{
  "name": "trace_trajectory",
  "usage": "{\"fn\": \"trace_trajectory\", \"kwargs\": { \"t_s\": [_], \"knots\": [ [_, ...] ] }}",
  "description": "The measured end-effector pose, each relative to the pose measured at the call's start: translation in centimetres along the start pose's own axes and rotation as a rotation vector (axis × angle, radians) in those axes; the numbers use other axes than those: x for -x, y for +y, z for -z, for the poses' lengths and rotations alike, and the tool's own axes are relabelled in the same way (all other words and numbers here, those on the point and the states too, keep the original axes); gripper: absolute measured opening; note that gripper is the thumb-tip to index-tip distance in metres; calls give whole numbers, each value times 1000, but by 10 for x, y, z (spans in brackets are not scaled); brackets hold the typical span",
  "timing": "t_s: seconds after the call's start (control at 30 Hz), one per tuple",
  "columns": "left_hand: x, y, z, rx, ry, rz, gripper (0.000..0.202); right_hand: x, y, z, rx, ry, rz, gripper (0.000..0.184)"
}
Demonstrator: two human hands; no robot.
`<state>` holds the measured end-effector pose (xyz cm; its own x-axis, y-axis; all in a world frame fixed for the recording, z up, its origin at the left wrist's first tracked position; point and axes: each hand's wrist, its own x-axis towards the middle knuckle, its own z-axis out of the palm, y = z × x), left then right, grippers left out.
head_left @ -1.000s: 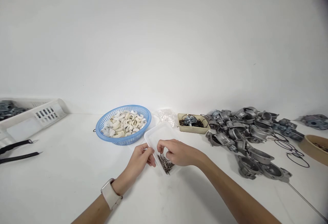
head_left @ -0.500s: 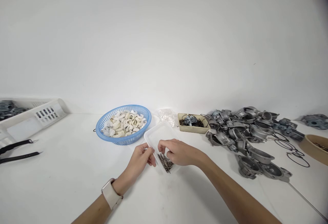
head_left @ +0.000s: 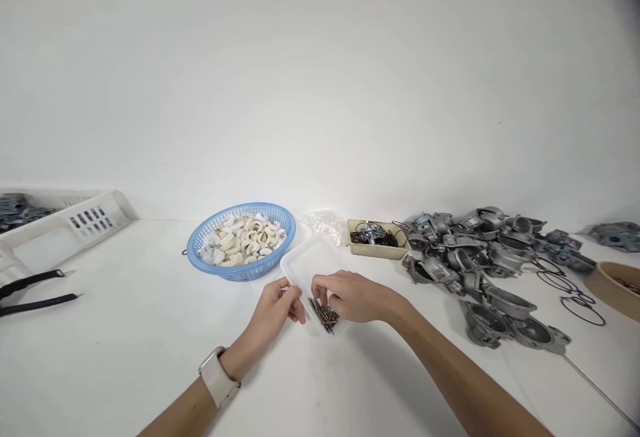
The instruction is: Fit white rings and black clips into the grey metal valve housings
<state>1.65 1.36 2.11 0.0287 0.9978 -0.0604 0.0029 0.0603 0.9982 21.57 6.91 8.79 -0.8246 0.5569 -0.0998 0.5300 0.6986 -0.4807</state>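
Observation:
A shallow clear plastic tray [head_left: 311,265] lies on the white table in front of me, with a small heap of thin metal pins [head_left: 324,315] in its near corner. My left hand [head_left: 276,307], with a white watch on the wrist, grips the tray's left edge with curled fingers. My right hand [head_left: 353,297] reaches in from the right, its fingertips pinched over the pins; whether a pin sits between them is hidden.
A blue basket [head_left: 241,270] of white curved parts stands behind the tray. A beige box [head_left: 376,248] of black rings, a pile of grey metal castings [head_left: 480,270], loose black rings [head_left: 580,302] and a brown bowl [head_left: 613,287] lie right. A white crate [head_left: 60,227] and black straps [head_left: 35,293] lie left.
My right hand's fingertips shifted slightly over the pins. The left hand stays on the tray's edge. The view rose a little.

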Motion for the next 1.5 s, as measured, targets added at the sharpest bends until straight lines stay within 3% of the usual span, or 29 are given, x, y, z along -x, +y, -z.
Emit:
{"fn": "trace_trajectory", "kwargs": {
  "t_s": [0.53,0.73,1.5],
  "knots": [
    [0,2,0,-6,34,-3,23,0,3,1,-83,-37,-21,32],
    [0,0,-1,15,9,20,24,-1,-2,2,-47,25,-23,35],
    [-2,-6,-2,-2,-18,12,21,-6,-2,-5,-86,-7,4,35]
  ]
}}
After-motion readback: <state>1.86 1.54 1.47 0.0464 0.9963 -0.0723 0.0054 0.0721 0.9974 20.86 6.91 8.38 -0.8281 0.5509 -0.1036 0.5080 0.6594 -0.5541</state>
